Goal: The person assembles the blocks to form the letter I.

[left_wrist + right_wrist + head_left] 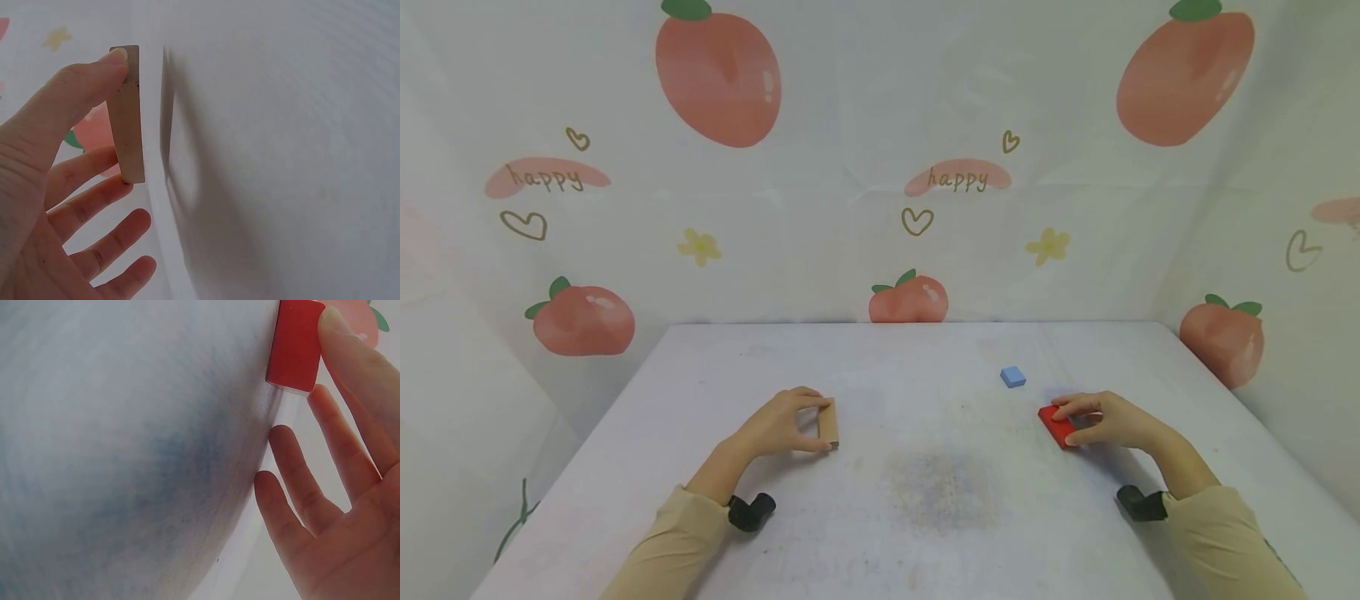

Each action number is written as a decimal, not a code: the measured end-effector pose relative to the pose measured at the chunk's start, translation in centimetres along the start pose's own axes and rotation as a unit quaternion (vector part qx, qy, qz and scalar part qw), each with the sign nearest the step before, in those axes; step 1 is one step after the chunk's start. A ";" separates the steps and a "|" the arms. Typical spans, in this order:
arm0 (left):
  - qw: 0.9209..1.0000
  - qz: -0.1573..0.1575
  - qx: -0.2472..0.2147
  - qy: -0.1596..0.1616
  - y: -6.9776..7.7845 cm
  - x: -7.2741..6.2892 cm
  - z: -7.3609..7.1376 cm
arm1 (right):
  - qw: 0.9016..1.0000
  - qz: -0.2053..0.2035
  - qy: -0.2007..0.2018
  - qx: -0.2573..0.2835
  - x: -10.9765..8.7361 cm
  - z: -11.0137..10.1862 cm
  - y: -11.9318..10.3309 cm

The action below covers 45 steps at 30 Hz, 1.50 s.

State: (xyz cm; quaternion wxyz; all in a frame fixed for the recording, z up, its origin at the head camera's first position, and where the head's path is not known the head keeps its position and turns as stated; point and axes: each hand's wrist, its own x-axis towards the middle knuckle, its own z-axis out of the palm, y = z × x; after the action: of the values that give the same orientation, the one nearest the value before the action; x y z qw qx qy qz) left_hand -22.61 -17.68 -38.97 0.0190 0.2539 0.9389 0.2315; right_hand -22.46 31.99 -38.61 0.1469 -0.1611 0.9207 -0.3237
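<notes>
On the left side of the table, my left hand pinches a plain wooden block between thumb and fingertips. The left wrist view shows the thumb on one end of this wooden block, fingers at the other end, and a shadow set apart from it on the table. Over on the right, my right hand pinches a red rectangular block. Seen from the right wrist, the thumb and a fingertip touch the red block while other fingers spread loosely. Whether it touches the table I cannot tell.
A small blue block lies on the white table, behind and left of the red one. Behind the table hangs a fruit-patterned cloth. Black devices are worn at both wrists.
</notes>
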 end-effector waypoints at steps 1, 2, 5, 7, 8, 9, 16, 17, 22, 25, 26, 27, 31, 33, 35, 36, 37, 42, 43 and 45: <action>1.000 0.002 -0.001 0.000 0.1 0.1 0.0 | 1.000 0.001 0.000 -0.002 0.0 0.0 0.0; 1.000 0.004 -0.004 0.000 0.2 0.1 0.0 | 1.000 0.001 0.000 -0.003 0.0 0.0 0.0; 1.000 0.007 -0.006 -0.003 0.5 0.4 0.2 | 1.000 0.001 -0.001 -0.007 -0.1 0.1 0.0; 1.000 0.008 -0.009 -0.005 0.7 0.6 0.2 | 1.000 0.001 0.000 -0.008 -0.1 0.1 0.0; 1.000 0.009 -0.011 -0.007 0.8 0.7 0.3 | 1.000 0.001 0.001 -0.008 -0.1 0.1 0.1; 1.000 0.011 -0.010 -0.009 0.9 0.8 0.4 | 1.000 0.000 0.001 -0.009 0.0 0.1 0.1; 1.000 0.018 -0.015 -0.018 1.5 1.5 0.8 | 1.000 -0.018 0.006 -0.013 0.0 0.2 0.5; 1.000 0.020 -0.015 -0.019 1.6 1.6 0.9 | 1.000 -0.019 0.007 -0.012 0.0 0.2 0.5; 0.999 0.030 -0.017 -0.024 2.2 1.9 1.1 | 1.000 -0.015 0.006 -0.006 0.0 0.2 0.5; 0.999 0.036 -0.020 -0.026 2.5 2.2 1.3 | 1.000 -0.011 0.005 -0.002 0.0 0.2 0.5; 0.999 0.038 -0.021 -0.027 2.7 2.2 1.4 | 1.000 -0.010 0.005 0.000 0.0 0.2 0.5; 0.999 0.041 -0.021 -0.027 2.8 2.3 1.5 | 1.000 -0.010 0.005 -0.001 0.0 0.2 0.4; 0.998 0.052 -0.022 -0.031 3.1 2.8 1.9 | 1.000 -0.020 0.007 -0.007 0.0 0.2 0.5; 0.998 0.055 -0.025 -0.033 3.3 3.0 2.0 | 1.000 -0.027 0.008 -0.013 0.0 0.1 0.5; 0.997 0.064 -0.024 -0.032 3.5 3.2 2.2 | 0.999 -0.031 0.010 -0.016 0.0 0.1 0.5; 0.997 0.067 -0.026 -0.033 3.7 3.3 2.3 | 0.999 -0.032 0.010 -0.016 0.0 0.1 0.5; 0.997 0.070 -0.023 -0.033 3.8 3.4 2.3 | 0.999 -0.032 0.010 -0.017 0.0 0.1 0.5; 0.996 0.076 -0.020 -0.036 4.4 3.8 2.6 | 1.000 -0.020 0.008 -0.011 0.0 0.1 0.4; 0.996 0.075 -0.019 -0.038 4.5 3.9 2.6 | 1.000 -0.016 0.007 -0.009 0.0 0.2 0.4; 0.996 0.076 -0.018 -0.039 4.6 4.0 2.7 | 1.000 -0.009 0.007 -0.007 0.0 0.2 0.3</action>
State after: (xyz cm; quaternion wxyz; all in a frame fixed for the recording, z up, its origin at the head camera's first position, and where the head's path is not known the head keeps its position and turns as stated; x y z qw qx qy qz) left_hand -23.56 -11.08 -39.05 0.0428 0.3335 0.9111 0.2385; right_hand -22.46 32.16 -38.93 0.1363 -0.1676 0.9225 -0.3199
